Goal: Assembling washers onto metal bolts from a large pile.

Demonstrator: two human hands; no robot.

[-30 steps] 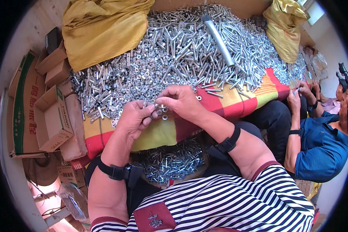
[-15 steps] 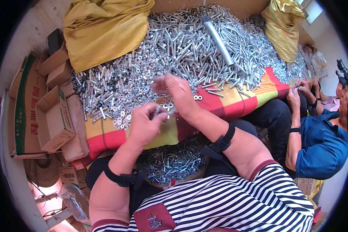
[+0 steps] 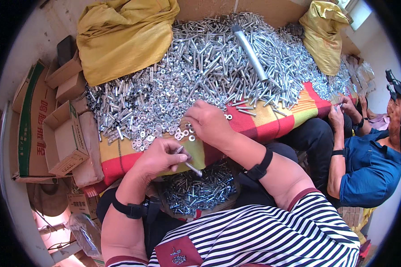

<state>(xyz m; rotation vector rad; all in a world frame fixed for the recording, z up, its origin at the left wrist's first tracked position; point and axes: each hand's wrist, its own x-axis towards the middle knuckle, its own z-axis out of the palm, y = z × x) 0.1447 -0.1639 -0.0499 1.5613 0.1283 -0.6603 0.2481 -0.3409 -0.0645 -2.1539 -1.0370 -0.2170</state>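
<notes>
At the surface's (image 3: pixel 124 163) near edge, our left hand (image 3: pixel 159 155) has dropped, pinching a bolt (image 3: pixel 193 168); our right hand (image 3: pixel 210 121) now curls by washers (image 3: pixel 186 133), contents hidden.

The held bolt (image 3: pixel 193 167) is coloured silver. The cloth (image 3: pixel 276 126) is checked in red and yellow; the shirt (image 3: pixel 263 222) is striped black and white.

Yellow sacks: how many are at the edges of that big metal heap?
2. The larger yellow sack is at the upper left of the metal heap; the smaller yellow sack is at its upper right. Others could be hidden underneath.
</notes>
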